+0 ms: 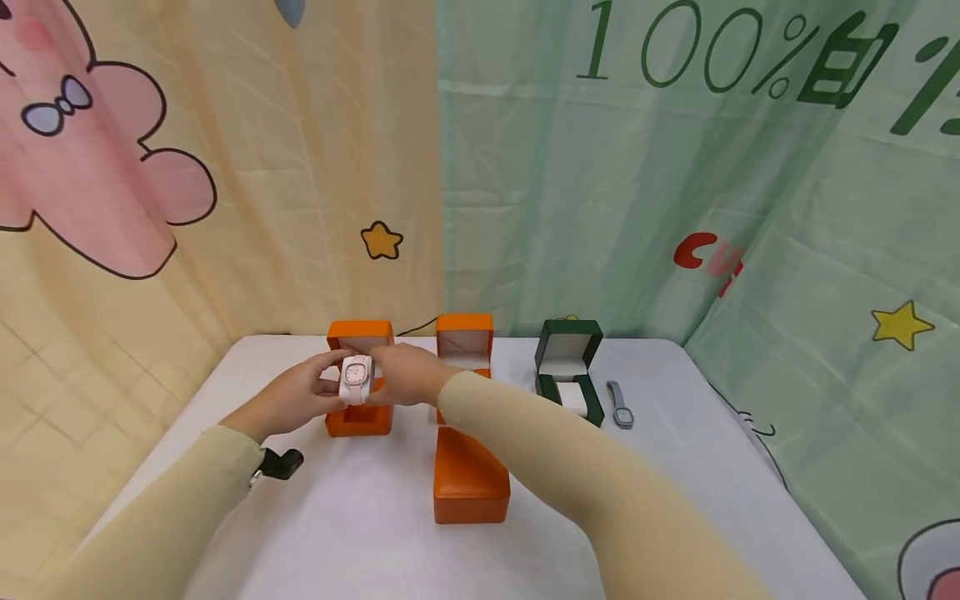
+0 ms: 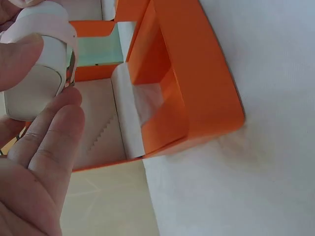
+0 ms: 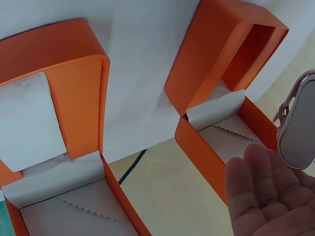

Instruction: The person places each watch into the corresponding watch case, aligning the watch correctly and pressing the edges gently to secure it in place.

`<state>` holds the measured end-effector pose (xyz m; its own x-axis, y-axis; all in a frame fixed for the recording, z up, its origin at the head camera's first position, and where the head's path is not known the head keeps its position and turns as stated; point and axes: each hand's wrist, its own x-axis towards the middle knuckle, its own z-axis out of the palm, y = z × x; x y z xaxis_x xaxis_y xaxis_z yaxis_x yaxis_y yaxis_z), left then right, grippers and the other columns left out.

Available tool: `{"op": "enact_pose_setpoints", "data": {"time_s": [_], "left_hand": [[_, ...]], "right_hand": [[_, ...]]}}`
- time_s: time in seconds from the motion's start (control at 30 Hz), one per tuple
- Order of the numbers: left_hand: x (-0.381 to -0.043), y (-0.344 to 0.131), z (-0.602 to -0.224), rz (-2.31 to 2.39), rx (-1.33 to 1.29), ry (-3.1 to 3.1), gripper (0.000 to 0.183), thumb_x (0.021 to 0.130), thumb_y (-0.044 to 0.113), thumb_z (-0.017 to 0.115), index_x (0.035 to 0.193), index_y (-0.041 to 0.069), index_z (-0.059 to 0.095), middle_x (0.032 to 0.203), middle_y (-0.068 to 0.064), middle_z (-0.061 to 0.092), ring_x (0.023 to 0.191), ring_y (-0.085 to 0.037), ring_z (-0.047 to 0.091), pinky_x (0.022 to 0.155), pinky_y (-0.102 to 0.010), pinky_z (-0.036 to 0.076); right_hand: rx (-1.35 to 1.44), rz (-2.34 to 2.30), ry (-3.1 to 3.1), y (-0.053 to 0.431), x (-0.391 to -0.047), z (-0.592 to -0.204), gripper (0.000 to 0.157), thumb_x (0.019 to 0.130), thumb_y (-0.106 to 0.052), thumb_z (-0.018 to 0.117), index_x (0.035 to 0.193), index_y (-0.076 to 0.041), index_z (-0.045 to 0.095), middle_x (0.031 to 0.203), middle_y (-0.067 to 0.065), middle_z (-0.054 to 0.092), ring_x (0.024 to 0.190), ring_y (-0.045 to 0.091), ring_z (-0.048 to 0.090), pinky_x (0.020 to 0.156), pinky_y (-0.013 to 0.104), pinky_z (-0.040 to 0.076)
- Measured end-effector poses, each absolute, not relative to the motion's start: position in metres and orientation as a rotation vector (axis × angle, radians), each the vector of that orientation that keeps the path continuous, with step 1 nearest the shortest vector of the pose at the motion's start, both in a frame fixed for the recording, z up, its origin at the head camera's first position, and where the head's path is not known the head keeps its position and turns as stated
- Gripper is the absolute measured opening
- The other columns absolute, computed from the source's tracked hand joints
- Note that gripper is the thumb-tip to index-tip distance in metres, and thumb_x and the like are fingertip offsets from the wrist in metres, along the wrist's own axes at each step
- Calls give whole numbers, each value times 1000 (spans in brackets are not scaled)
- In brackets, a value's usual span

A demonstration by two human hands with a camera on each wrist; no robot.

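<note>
Pinching one white watch (image 1: 356, 377) with left hand (image 1: 303, 396) and right hand (image 1: 408, 373) over an orange box (image 1: 358, 426), I count three such boxes, my right sleeve (image 1: 540, 446) partly hiding the middle box (image 1: 465, 323); one green box (image 1: 570, 340); one grey watch (image 1: 620, 407).

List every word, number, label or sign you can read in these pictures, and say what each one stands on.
"100%", in green, on the green curtain.
Two green characters after it: not surely readable; the second is cut off by the picture's edge.
"Cu", red then pink, lower on the curtain; what follows is lost in a fold.
Pale watch: dial markings too small to read.
Grey watch: dial too small to read.
</note>
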<state>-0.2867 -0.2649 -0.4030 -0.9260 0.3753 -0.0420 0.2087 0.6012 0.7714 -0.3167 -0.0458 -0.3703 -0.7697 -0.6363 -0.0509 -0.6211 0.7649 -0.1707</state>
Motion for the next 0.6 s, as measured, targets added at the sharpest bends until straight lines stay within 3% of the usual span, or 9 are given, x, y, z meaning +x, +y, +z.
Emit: {"op": "enact_pose_setpoints", "data": {"time_s": [0.13,0.2,0.3,0.6], "left_hand": [[-290,-265,-408,1190,477,2628,81,98,12,74,164,2,28,159,-28,43,134,-45,61,100,-48,60],[-292,-264,-411,1166,465,2637,80,98,11,73,164,3,29,158,-28,44,133,-45,62,100,-49,60],[-294,-263,-416,1140,424,2644,80,97,10,74,163,3,29,156,-28,47,132,-45,63,100,-50,60],[-301,-269,-428,1037,370,2708,81,93,15,81,160,3,36,139,-21,61,120,-34,64,96,-44,62]], "right_hand": [[-1006,-213,2833,-51,-319,-374,58,92,-48,80,138,-20,59,85,-10,66,80,12,62,73,21,53],[-972,-199,2834,-53,-321,-377,43,91,-47,81,118,-18,64,86,-10,65,80,12,62,72,21,52],[-945,-184,2834,-57,-325,-383,38,91,-46,81,109,-18,65,86,-9,65,77,10,61,69,21,52],[-929,-161,2830,-68,-332,-392,32,87,-42,84,101,-18,68,80,-9,66,70,10,60,62,21,51]]}}
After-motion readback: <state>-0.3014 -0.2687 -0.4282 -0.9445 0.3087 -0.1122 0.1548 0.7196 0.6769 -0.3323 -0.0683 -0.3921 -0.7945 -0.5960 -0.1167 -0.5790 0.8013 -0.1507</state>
